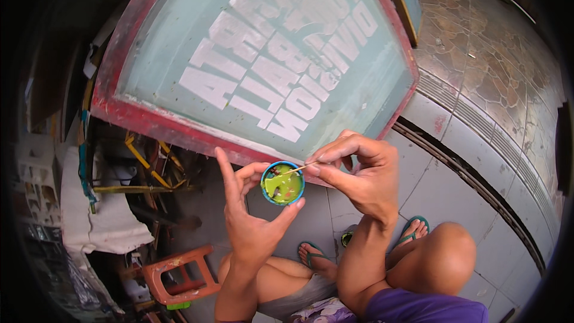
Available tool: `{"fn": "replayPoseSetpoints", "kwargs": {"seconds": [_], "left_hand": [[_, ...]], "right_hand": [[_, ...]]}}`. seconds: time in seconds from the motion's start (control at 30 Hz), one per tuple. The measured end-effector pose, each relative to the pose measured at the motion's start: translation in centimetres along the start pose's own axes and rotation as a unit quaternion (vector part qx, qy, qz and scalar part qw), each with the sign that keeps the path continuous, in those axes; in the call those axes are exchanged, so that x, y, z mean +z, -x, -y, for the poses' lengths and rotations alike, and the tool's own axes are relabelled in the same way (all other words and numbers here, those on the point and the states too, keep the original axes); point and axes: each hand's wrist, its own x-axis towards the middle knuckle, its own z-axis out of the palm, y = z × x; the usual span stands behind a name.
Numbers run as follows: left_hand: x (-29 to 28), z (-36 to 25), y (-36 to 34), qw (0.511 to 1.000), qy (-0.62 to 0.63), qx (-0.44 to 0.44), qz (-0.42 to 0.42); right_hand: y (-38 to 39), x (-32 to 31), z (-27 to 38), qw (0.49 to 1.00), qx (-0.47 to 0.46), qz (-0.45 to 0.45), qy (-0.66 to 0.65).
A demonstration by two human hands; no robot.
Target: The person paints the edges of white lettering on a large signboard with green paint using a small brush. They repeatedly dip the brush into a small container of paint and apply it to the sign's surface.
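Note:
In my left hand (pixel 254 221) is a small round cup (pixel 281 192) with a blue rim, held between thumb and fingers with the index finger raised. Yellow-green paint with darker specks lies inside it. My right hand (pixel 362 170) pinches a thin wooden stick (pixel 299 168), whose far end dips into the paint. Just beyond both hands stands a large screen-printing frame (pixel 161 121) with a worn red border. Its pale green mesh (pixel 158 66) carries big light block letters that read reversed.
An orange-red plastic stool (pixel 182 275) stands at lower left, near a whitish cloth (pixel 104 221) and clutter. A small dark container (pixel 348 236) sits on the grey tiles between my sandalled feet. A metal floor track (pixel 478 203) and stone-patterned paving (pixel 472 42) run along the right.

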Motion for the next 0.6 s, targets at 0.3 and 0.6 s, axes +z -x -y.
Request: {"fn": "replayPoseSetpoints", "kwargs": {"seconds": [0.3, 0.6], "left_hand": [[-0.6, 0.4, 0.1, 1.0, -0.018, 0.007, 0.008], [-0.6, 0.4, 0.3, 1.0, -0.013, -0.017, -0.001]], "right_hand": [[0.0, 1.4, 0.0, 0.994, 0.045, 0.074, 0.071], [-0.3, 1.2, -0.7, 0.994, 0.059, 0.067, 0.067]]}}
